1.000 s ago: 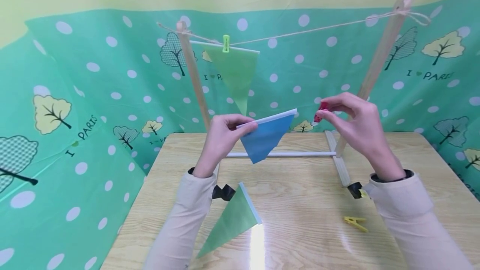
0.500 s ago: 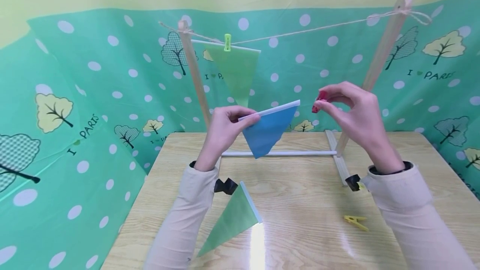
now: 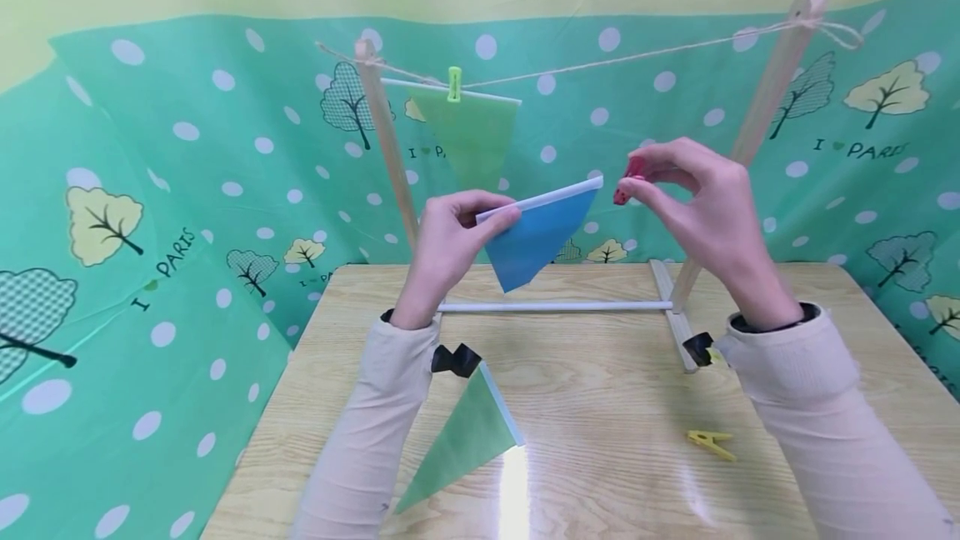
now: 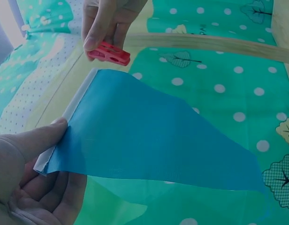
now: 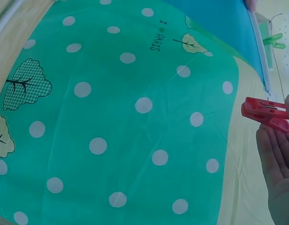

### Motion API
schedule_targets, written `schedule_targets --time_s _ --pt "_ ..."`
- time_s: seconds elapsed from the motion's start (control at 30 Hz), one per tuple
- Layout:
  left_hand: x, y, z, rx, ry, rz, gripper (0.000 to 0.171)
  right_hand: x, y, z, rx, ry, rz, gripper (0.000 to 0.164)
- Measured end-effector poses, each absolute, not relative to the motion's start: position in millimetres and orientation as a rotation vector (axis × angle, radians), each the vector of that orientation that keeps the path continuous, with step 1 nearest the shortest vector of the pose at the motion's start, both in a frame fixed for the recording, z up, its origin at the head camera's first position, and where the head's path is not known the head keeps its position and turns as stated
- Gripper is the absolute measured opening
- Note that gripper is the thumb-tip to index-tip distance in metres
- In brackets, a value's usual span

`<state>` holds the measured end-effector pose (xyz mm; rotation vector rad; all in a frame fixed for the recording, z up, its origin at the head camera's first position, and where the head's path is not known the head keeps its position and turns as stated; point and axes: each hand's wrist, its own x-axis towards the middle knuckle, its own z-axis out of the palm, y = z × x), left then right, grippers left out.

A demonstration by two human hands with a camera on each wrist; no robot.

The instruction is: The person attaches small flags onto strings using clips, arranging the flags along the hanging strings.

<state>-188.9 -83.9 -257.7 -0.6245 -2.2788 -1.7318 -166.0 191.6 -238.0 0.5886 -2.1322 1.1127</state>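
Observation:
My left hand (image 3: 453, 244) pinches a blue triangular pennant (image 3: 536, 232) by the left end of its white top edge, thumb in front. The pennant hangs in the air, its edge sloping up to the right. Between thumb and fingers, my right hand (image 3: 705, 211) holds a red clothespin (image 3: 628, 180) just right of the pennant's free corner, apart from it. The left wrist view shows the clothespin (image 4: 109, 53) close above the end of the white edge. Behind, a green pennant (image 3: 480, 132) hangs from the string (image 3: 615, 62) under a light green clothespin (image 3: 454, 84).
Two wooden posts (image 3: 772, 82) hold the string, joined low down by a white rod (image 3: 555, 307). On the wooden table (image 3: 600, 457) lie another green pennant (image 3: 465, 444) and a yellow clothespin (image 3: 711, 444). A patterned cloth (image 3: 187, 215) surrounds the table.
Both hands have risen, carrying the blue pennant and the red clothespin up towards the string. The clothespin has also shifted slightly left, nearer the pennant's corner.

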Motion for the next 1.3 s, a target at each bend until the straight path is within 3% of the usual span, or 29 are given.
schedule_targets --time_s 1.3 --pt "-215.1 -61.2 -228.7 -0.601 -2.15 -1.805 0.022 -180.3 170.4 -196.3 0.594 -1.998 1.088 0.021"
